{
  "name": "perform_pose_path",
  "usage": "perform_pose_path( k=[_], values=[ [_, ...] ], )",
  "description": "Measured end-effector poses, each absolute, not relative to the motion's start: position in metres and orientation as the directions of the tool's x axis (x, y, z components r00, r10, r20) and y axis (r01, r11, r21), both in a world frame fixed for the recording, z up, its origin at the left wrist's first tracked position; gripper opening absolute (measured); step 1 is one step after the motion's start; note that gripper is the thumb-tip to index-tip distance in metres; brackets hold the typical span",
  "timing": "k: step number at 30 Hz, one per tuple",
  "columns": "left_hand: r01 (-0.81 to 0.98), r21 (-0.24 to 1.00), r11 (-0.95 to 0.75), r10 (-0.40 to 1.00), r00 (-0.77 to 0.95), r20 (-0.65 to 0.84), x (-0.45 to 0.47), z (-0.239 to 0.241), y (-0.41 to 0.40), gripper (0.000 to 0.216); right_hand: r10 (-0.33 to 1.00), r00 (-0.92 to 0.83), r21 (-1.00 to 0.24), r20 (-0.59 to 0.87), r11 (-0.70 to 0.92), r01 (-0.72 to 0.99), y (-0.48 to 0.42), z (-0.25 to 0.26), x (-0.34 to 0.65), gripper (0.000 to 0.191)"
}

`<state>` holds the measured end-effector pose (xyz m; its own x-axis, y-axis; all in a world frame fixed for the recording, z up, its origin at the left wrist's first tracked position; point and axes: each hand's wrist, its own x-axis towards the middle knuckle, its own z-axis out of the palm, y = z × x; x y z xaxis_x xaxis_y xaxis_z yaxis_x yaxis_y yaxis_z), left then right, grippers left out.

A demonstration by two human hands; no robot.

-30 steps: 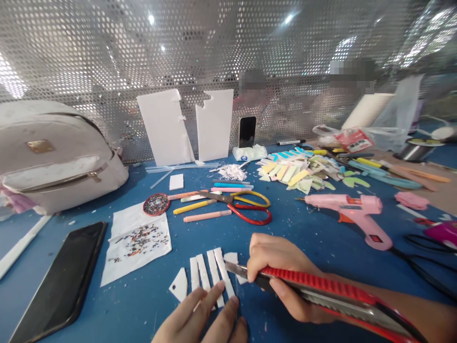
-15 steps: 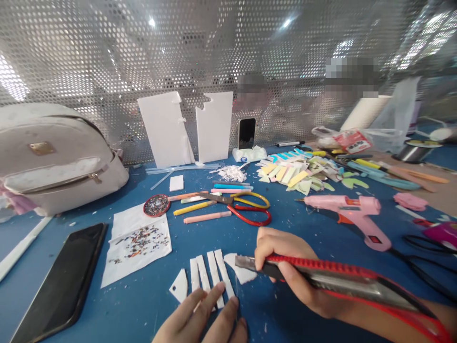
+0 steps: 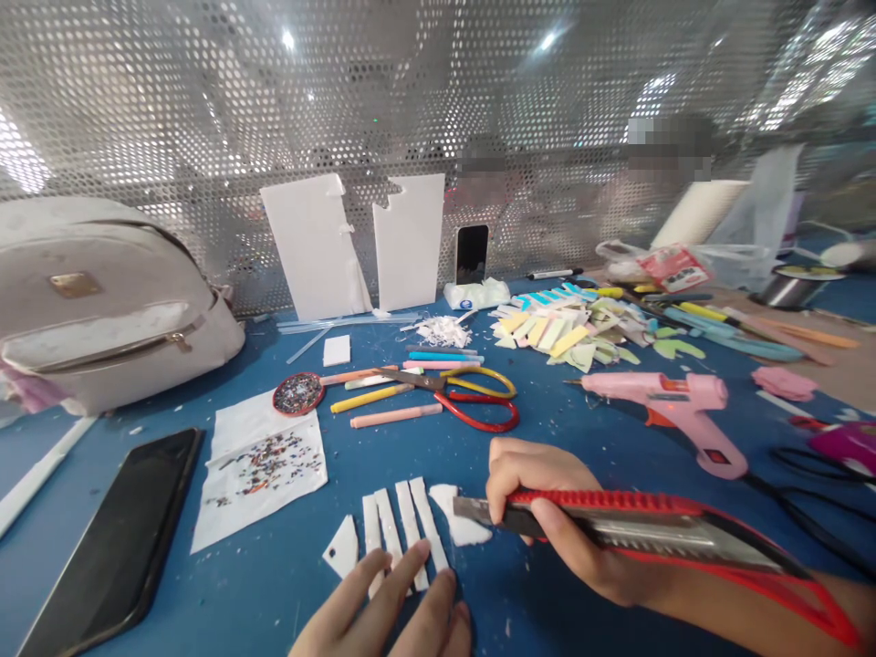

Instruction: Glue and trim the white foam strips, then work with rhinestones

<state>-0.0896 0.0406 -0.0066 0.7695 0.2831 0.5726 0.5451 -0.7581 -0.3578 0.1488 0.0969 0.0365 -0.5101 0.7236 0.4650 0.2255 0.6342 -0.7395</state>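
Note:
My right hand (image 3: 547, 516) is wrapped round a red and grey utility knife (image 3: 657, 538). The knife's blade tip points left, over an irregular white foam piece (image 3: 468, 530); whether it touches the piece I cannot tell. Several narrow white foam strips (image 3: 409, 520) lie side by side in front of me. My left hand (image 3: 390, 616) rests on their lower ends, fingers spread and holding nothing. Left of the strips is a white corner piece (image 3: 341, 547) with a small dark hole.
A black phone (image 3: 113, 538) and a paper with dark bits (image 3: 264, 465) lie left. Scissors (image 3: 479, 411) and felt pens (image 3: 397, 417) sit ahead. A pink glue gun (image 3: 684, 411) with a cord is right. Behind are colourful scraps (image 3: 575, 328), white boards (image 3: 411, 246) and a backpack (image 3: 102, 310).
The knife has tilted a little, its tip slightly lower and to the right over the white piece. My left hand stays on the strips.

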Motion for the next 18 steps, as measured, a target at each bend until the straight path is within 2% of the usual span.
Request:
perform_pose_path(
  k=[9, 14, 18],
  values=[
    [0.565, -0.317, -0.761, 0.289, 0.734, 0.614, -0.086, -0.001, 0.041, 0.032, 0.698, -0.506, -0.739, 0.507, 0.654, 0.162, 0.1, 0.032, 0.148, 0.05],
    [0.579, -0.299, -0.758, 0.363, 0.756, 0.544, -0.086, 0.006, 0.038, 0.03, 0.68, -0.505, -0.716, 0.532, 0.679, 0.16, 0.102, 0.031, 0.148, 0.046],
    [0.502, -0.374, -0.78, 0.304, 0.826, 0.475, -0.09, 0.007, 0.042, 0.032, 0.674, -0.527, -0.73, 0.518, 0.669, 0.139, 0.101, 0.033, 0.151, 0.041]
  ],
)
